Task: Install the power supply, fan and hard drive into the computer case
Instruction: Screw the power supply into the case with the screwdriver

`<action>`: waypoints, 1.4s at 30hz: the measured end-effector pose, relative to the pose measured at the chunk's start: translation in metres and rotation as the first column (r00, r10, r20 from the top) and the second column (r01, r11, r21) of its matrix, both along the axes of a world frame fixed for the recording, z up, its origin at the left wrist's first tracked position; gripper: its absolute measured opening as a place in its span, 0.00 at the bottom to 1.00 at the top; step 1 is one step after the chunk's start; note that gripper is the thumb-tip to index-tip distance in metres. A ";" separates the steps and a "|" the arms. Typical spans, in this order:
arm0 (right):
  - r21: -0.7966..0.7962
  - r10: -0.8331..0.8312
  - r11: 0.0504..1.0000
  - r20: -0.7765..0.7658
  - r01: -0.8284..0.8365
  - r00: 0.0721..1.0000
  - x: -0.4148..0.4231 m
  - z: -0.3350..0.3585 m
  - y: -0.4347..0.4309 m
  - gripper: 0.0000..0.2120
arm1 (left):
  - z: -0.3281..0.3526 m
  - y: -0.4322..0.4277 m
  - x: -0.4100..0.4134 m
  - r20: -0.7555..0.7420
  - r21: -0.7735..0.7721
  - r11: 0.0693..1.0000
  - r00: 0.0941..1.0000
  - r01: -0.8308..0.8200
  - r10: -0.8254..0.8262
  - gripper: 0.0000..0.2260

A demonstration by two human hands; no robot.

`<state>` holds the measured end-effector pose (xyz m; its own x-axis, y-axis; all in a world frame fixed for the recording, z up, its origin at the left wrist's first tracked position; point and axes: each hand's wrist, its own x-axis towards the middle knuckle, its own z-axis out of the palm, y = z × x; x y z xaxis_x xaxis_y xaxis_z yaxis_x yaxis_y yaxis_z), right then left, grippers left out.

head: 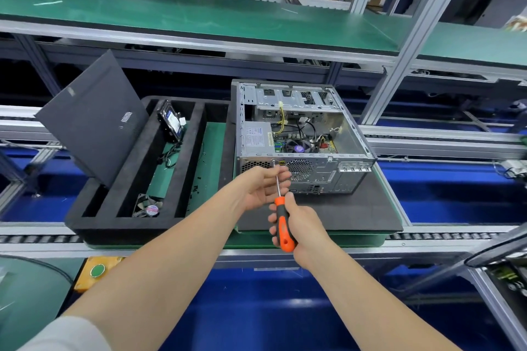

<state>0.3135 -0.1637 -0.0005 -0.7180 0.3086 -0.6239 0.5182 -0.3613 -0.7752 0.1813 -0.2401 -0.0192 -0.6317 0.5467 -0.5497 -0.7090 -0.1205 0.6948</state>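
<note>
The open computer case [353, 134] lies on a black mat, its rear panel facing me. A grey power supply [256, 138] sits inside at the left rear. My right hand [299, 222] grips the orange and black handle of a screwdriver [283, 225]; its tip touches the rear panel near the power supply's top corner. My left hand [262, 188] pinches the screwdriver's metal shaft just below the tip. The hard drive [170, 122] leans in the black foam tray [94, 225], and the fan [148, 206] lies at the tray's near end.
The case's dark side panel [94, 117] leans upright on the tray's left. Loose cables and small screws lie on the green pad in the tray. Roller conveyor rails run in front and behind. A yellow box with a green button [98, 270] sits near left.
</note>
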 end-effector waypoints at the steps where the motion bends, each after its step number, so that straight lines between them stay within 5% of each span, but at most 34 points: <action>1: 0.032 0.002 0.999 0.007 -0.002 1.000 0.000 -0.001 0.000 0.27 | 0.000 -0.002 0.000 0.016 0.047 0.999 1.000 0.009 -0.010 0.08; 5: 0.209 -0.022 0.977 -0.025 0.027 0.999 0.000 -0.008 0.003 0.26 | 0.005 0.001 0.002 0.009 0.034 0.999 1.000 -0.014 0.014 0.07; 11: -0.063 0.004 0.998 0.032 -0.002 0.999 -0.003 0.000 0.003 0.28 | 0.003 0.004 0.004 -0.039 -0.062 0.998 0.999 -0.032 0.030 0.04; 16: 0.183 -0.008 0.983 0.013 0.005 1.000 -0.001 -0.006 0.001 0.25 | 0.004 0.010 0.007 -0.045 -0.088 0.993 0.996 -0.079 0.075 0.04; 21: -0.109 0.004 0.994 0.024 -0.002 1.000 -0.004 0.002 0.000 0.26 | 0.007 0.011 0.007 -0.041 -0.156 0.983 0.995 -0.100 0.094 0.08; 28: 0.270 0.000 0.963 -0.001 0.000 1.000 -0.002 -0.010 -0.004 0.24 | 0.006 0.011 0.009 -0.046 -0.137 0.986 0.995 -0.095 0.090 0.07; 36: 0.039 0.055 0.998 0.013 -0.056 0.998 -0.003 0.001 0.003 0.26 | 0.007 -0.004 0.005 0.010 -0.038 0.999 0.999 -0.033 0.034 0.08; 42: 0.212 0.004 0.977 -0.032 0.003 0.999 -0.002 -0.003 0.002 0.24 | 0.008 0.005 0.007 -0.002 -0.081 0.993 0.996 -0.086 0.086 0.07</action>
<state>0.3110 -0.1612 -0.0038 -0.7366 0.4313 -0.5210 0.4919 -0.1870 -0.8503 0.1888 -0.2355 -0.0114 -0.6734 0.4441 -0.5910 -0.6995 -0.1242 0.7038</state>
